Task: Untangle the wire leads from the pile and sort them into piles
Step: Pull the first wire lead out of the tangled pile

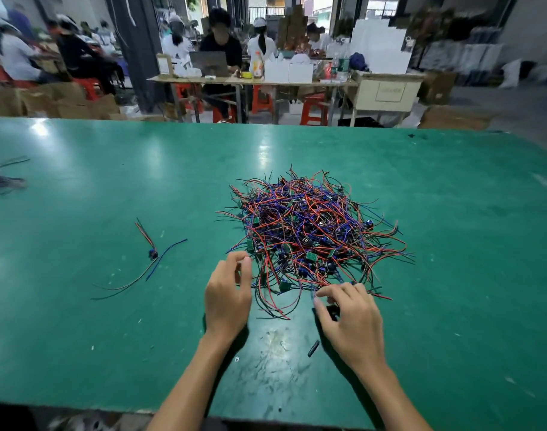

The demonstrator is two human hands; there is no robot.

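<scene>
- Green table (79,188) fills the view, with people seated at benches in a workshop behind it.
- Left hand (227,293): fingers curled, tips at the pile's near-left edge; whether they pinch a wire I cannot tell.
- Right hand (350,318): fingers bent and spread, tips among wires at the pile's near edge; grip unclear.
- Tangled pile of wire leads (312,231) spreads just beyond both sets of fingertips.
- One separated lead (152,255) lies well left of the left fingers.
- Small black piece (313,348) lies beside the right wrist.

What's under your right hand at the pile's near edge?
Beneath the right hand a small dark part shows against the green table. Its fingers cover any wire from the pile.
</scene>
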